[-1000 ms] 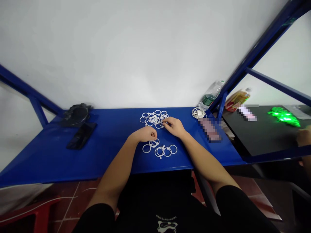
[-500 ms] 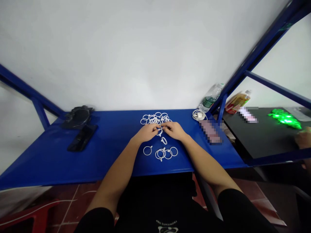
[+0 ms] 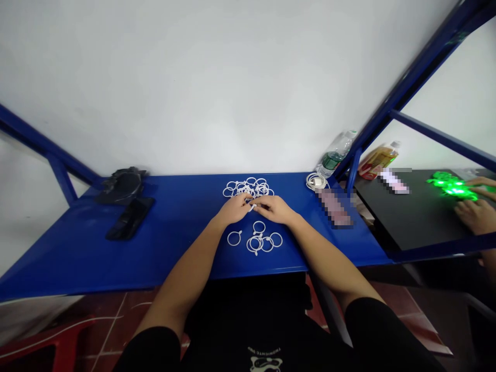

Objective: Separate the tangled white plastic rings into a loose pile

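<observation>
My left hand (image 3: 234,208) and my right hand (image 3: 276,210) meet at the front edge of a pile of white curtain rings (image 3: 248,187). Between their fingertips a white curtain ring (image 3: 252,207) shows in part; the fingers of both hands are closed on it and hide the rest. Closer to me, several curtain rings (image 3: 254,244) lie loosely, some overlapping, each with a small eyelet. One curtain ring (image 3: 234,238) lies apart to the left, and another (image 3: 259,227) lies flat just behind the overlapping ones.
On the blue table (image 3: 186,248), a black bag (image 3: 126,183) and dark phone-like object (image 3: 130,218) lie left. At right are a coiled white cable (image 3: 316,182), a bottle (image 3: 336,155) and a blurred item (image 3: 334,207). Beyond the post, another person's hands (image 3: 476,214) touch glowing green lights (image 3: 451,186).
The curtain ring that was dropping or tilted in front of my hands now lies flat by the near group. My fingers have closed around another ring. The other person's hands have come further into view.
</observation>
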A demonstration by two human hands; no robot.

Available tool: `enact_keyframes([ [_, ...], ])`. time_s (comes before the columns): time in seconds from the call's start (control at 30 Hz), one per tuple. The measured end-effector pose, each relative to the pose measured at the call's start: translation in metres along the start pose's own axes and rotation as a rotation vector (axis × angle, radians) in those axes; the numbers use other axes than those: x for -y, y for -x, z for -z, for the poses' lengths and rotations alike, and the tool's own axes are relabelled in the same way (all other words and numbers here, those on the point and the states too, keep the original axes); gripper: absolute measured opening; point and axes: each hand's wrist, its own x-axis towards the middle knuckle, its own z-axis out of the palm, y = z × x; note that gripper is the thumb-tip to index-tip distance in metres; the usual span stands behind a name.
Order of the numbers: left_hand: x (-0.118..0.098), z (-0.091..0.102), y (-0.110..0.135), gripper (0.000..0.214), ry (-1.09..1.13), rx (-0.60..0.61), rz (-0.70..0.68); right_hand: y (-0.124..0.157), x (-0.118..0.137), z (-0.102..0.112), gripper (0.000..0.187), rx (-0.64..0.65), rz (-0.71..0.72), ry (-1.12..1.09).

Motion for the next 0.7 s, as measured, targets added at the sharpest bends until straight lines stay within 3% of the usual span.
enact_keyframes([
  [0.1,-0.001,-0.002,-0.001,0.036,0.053,-0.041,-0.004,0.0,0.0,0.0,0.025,-0.011,-0.014,0.015],
  [0.3,-0.011,0.002,0.003,0.031,0.012,-0.129,-0.249,0.0,-0.002,0.001,0.027,-0.102,-0.133,0.001],
  [0.7,-0.006,-0.006,0.003,0.031,-0.152,-0.134,-0.38,0.0,-0.005,0.001,0.02,-0.009,-0.097,-0.017],
])
